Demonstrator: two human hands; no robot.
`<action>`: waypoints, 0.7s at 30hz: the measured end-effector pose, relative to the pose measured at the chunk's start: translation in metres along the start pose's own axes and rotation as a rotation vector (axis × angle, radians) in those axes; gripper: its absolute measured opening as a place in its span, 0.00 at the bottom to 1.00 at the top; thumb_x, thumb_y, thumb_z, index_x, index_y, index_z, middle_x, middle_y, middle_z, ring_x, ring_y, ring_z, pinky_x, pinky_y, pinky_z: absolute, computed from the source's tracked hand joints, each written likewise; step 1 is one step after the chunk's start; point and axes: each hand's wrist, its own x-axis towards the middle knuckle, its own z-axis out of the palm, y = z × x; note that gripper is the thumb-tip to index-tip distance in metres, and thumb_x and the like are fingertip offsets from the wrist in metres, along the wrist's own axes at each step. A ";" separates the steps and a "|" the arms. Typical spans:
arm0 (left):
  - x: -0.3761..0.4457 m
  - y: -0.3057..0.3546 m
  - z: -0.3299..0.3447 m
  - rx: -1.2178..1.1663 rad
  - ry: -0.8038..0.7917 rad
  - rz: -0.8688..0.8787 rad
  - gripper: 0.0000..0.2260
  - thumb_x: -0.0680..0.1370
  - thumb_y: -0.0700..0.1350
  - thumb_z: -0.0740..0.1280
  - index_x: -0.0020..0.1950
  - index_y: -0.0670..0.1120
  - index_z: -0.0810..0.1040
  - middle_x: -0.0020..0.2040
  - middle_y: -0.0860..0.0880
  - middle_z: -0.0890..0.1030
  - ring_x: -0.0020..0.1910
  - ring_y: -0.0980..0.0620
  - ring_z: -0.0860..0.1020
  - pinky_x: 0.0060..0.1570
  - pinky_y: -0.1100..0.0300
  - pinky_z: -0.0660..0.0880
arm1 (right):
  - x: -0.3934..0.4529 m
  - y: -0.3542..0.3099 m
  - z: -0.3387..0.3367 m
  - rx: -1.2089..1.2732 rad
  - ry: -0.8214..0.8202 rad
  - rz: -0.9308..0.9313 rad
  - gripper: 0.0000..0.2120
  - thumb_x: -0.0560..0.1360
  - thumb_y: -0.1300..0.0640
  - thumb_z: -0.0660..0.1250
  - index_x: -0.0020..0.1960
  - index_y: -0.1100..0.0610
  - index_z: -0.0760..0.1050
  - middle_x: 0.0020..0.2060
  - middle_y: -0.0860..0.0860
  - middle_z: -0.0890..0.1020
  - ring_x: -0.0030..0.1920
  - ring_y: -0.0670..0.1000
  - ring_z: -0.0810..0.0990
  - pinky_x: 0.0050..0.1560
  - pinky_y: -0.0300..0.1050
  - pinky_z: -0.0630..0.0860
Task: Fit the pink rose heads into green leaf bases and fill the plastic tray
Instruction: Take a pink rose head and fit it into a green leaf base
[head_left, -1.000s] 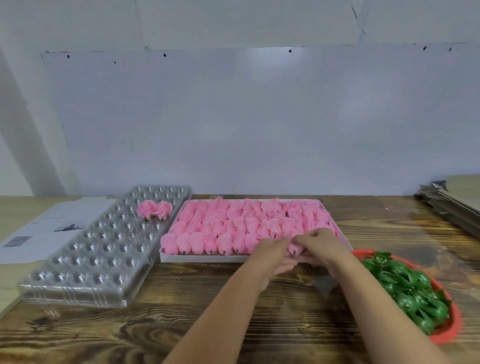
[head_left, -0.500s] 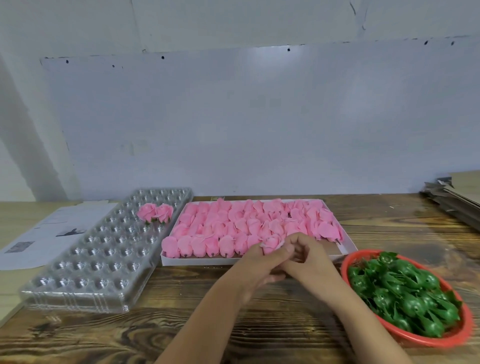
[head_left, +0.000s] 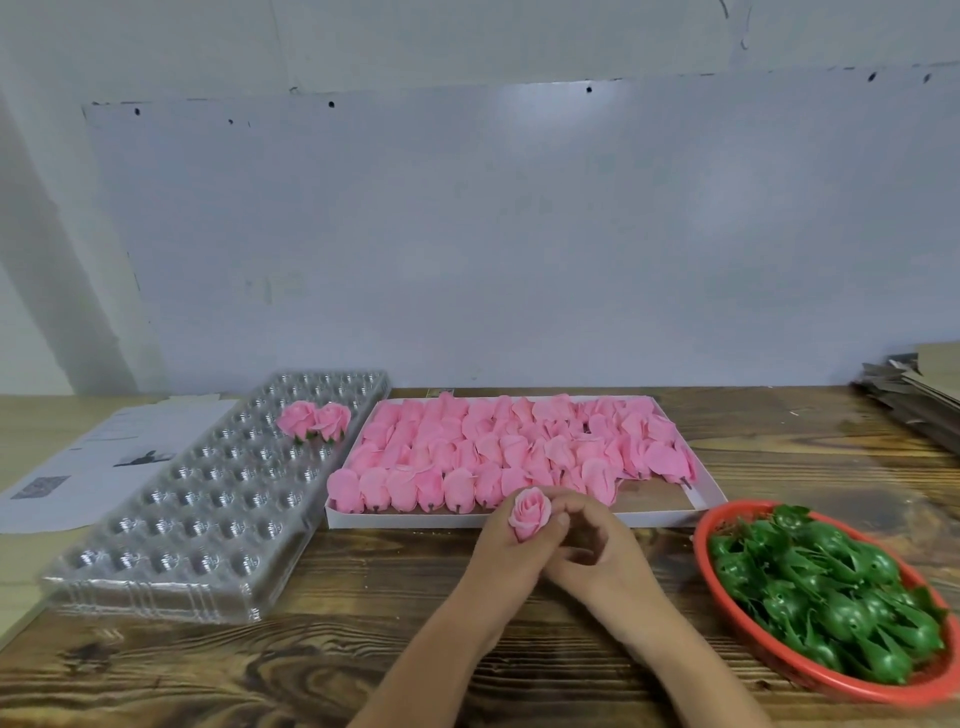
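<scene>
A single pink rose head (head_left: 530, 513) is held upright just in front of the white box (head_left: 707, 492) of pink rose heads. My left hand (head_left: 506, 558) grips it from the left and below. My right hand (head_left: 597, 556) curls against it from the right, its fingertips touching the flower's side. A red basket (head_left: 702, 525) of green leaf bases (head_left: 826, 587) sits at the right. The clear plastic tray (head_left: 208, 514) lies at the left, with two finished roses (head_left: 314, 422) standing near its far end. Whether a leaf base is under the held rose is hidden.
White printed sheets (head_left: 78, 467) lie left of the tray. A stack of cardboard (head_left: 919, 395) rests at the far right edge of the wooden table (head_left: 363, 649). A grey wall stands close behind.
Both hands have drawn back from the white box toward me, bringing one rose head out with them; it now stands upright between the fingers, over the table in front of the box.
</scene>
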 end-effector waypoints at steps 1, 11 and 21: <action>-0.001 -0.001 0.000 -0.005 0.025 0.020 0.10 0.82 0.44 0.68 0.62 0.51 0.81 0.58 0.50 0.85 0.59 0.54 0.82 0.61 0.57 0.79 | -0.001 0.002 0.003 -0.015 0.034 0.001 0.21 0.68 0.66 0.77 0.55 0.49 0.79 0.55 0.44 0.83 0.56 0.44 0.81 0.53 0.41 0.79; -0.007 -0.009 0.003 -0.150 0.071 0.079 0.08 0.80 0.38 0.70 0.60 0.43 0.82 0.54 0.45 0.86 0.55 0.49 0.85 0.51 0.62 0.80 | -0.007 0.020 0.015 -0.094 0.156 -0.068 0.16 0.61 0.46 0.74 0.48 0.37 0.78 0.40 0.46 0.84 0.40 0.44 0.82 0.43 0.32 0.76; -0.006 -0.011 -0.001 -0.135 0.044 0.082 0.09 0.73 0.43 0.75 0.51 0.45 0.80 0.44 0.50 0.85 0.48 0.53 0.84 0.49 0.63 0.78 | -0.008 0.017 0.011 -0.015 0.036 -0.106 0.18 0.69 0.59 0.72 0.55 0.42 0.81 0.50 0.46 0.86 0.53 0.46 0.84 0.54 0.36 0.78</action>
